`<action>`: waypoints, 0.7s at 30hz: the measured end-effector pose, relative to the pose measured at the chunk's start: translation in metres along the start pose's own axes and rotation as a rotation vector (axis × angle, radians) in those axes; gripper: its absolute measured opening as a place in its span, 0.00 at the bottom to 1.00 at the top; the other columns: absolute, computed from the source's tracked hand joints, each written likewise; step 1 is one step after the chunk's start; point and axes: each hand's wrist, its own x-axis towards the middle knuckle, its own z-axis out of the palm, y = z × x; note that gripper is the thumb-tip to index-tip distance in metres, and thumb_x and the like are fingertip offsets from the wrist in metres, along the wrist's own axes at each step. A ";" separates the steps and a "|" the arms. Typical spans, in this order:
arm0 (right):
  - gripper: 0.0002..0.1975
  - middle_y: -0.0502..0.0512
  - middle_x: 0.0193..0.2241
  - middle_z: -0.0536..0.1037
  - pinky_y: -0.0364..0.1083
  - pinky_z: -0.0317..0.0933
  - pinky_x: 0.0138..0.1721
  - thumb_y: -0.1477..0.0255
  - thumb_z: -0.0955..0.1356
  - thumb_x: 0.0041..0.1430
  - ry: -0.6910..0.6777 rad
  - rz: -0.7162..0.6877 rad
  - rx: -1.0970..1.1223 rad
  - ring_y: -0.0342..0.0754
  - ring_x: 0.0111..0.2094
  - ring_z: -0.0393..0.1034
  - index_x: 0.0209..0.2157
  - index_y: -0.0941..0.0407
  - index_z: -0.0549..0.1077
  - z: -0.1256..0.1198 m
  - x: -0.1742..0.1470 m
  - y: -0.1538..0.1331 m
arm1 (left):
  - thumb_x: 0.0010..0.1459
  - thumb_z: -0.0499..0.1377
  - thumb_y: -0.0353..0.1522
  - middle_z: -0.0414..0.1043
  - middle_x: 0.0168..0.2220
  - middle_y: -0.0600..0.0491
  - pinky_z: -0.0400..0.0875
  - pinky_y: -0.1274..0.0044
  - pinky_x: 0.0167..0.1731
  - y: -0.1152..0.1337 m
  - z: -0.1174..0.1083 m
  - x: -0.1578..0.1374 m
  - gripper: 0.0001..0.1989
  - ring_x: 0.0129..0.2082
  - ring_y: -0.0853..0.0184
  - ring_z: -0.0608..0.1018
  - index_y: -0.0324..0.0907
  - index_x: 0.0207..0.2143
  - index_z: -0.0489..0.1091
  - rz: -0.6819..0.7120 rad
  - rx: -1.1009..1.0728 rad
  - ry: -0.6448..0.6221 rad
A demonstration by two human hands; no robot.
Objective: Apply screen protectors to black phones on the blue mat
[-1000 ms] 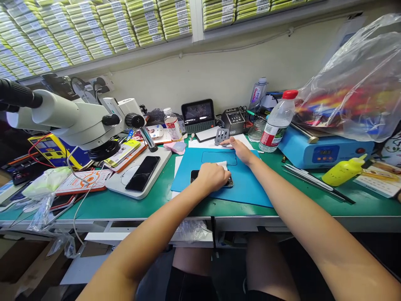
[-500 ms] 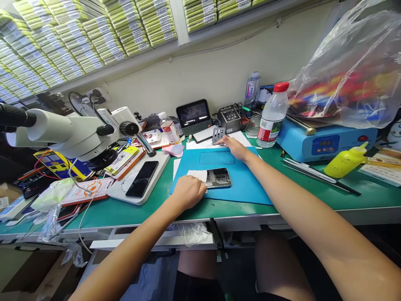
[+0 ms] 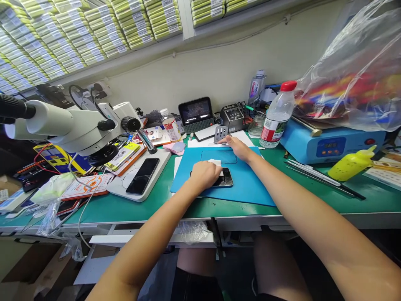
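Note:
My left hand (image 3: 206,174) is closed on a folded white wipe (image 3: 215,162), pressing it down on an opened phone (image 3: 226,179). The phone lies flat on a blue mat (image 3: 250,190), its dark inside showing to the right of my knuckles. The phone's left part is mostly hidden under the hand. At the mat's far edge, my right hand (image 3: 237,147) rests with its fingers stretched out. Its fingertips are beside a grey slotted plate (image 3: 221,133); I cannot tell whether they touch it.
A microscope (image 3: 72,129) stands left, a dark phone (image 3: 143,175) lying on its base. Behind the mat is a small screen (image 3: 196,113). To the right are a red-capped bottle (image 3: 278,117), tweezers (image 3: 319,177), a yellow squeeze bottle (image 3: 349,164) and a blue heating unit (image 3: 328,144).
My left hand has slid the wipe rightward and slightly away from me across the phone, covering more of its middle. My right hand stays by the slotted plate. The view shifted slightly.

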 end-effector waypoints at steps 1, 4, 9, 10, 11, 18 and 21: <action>0.50 0.62 0.48 0.80 0.60 0.54 0.60 0.32 0.48 0.54 0.002 0.004 0.005 0.65 0.55 0.68 0.40 0.54 0.84 0.000 0.000 -0.001 | 0.70 0.42 0.32 0.80 0.41 0.42 0.66 0.72 0.34 -0.008 0.001 -0.005 0.23 0.41 0.56 0.80 0.39 0.38 0.78 -0.015 0.013 -0.005; 0.49 0.62 0.49 0.80 0.61 0.53 0.61 0.32 0.48 0.53 -0.004 0.014 0.015 0.65 0.56 0.67 0.41 0.53 0.83 -0.001 -0.001 -0.003 | 0.69 0.44 0.31 0.80 0.39 0.43 0.65 0.72 0.33 -0.027 0.003 -0.030 0.22 0.39 0.56 0.80 0.39 0.35 0.77 -0.033 0.046 -0.029; 0.50 0.63 0.52 0.79 0.63 0.53 0.61 0.32 0.48 0.53 -0.023 0.018 0.024 0.67 0.56 0.67 0.42 0.54 0.83 -0.002 0.000 -0.004 | 0.68 0.44 0.30 0.80 0.35 0.45 0.64 0.72 0.34 -0.027 0.005 -0.074 0.22 0.37 0.59 0.80 0.39 0.31 0.77 -0.042 0.052 -0.049; 0.50 0.63 0.52 0.79 0.63 0.53 0.61 0.32 0.48 0.53 -0.024 0.016 0.021 0.67 0.56 0.67 0.42 0.54 0.83 -0.001 0.000 -0.003 | 0.68 0.45 0.30 0.80 0.35 0.45 0.65 0.72 0.34 -0.022 0.005 -0.077 0.22 0.37 0.59 0.80 0.39 0.31 0.77 -0.033 0.047 -0.049; 0.50 0.63 0.52 0.79 0.62 0.54 0.61 0.32 0.48 0.54 -0.022 0.013 0.017 0.67 0.57 0.67 0.42 0.54 0.83 -0.001 0.001 -0.003 | 0.67 0.46 0.30 0.80 0.35 0.45 0.65 0.72 0.34 -0.016 0.005 -0.077 0.21 0.37 0.59 0.80 0.39 0.31 0.77 -0.021 0.042 -0.049; 0.49 0.62 0.50 0.80 0.61 0.55 0.61 0.32 0.48 0.54 -0.022 -0.006 0.009 0.65 0.56 0.68 0.42 0.53 0.83 0.000 0.003 0.002 | 0.68 0.48 0.33 0.80 0.39 0.45 0.66 0.72 0.35 0.026 0.000 -0.028 0.18 0.42 0.56 0.80 0.41 0.39 0.79 0.122 -0.020 -0.031; 0.47 0.61 0.50 0.80 0.62 0.56 0.61 0.33 0.49 0.55 -0.018 -0.009 0.022 0.65 0.57 0.69 0.41 0.52 0.83 0.002 0.005 0.007 | 0.68 0.49 0.34 0.79 0.43 0.44 0.67 0.72 0.37 0.031 -0.002 -0.004 0.17 0.45 0.55 0.79 0.41 0.42 0.78 0.106 -0.049 -0.018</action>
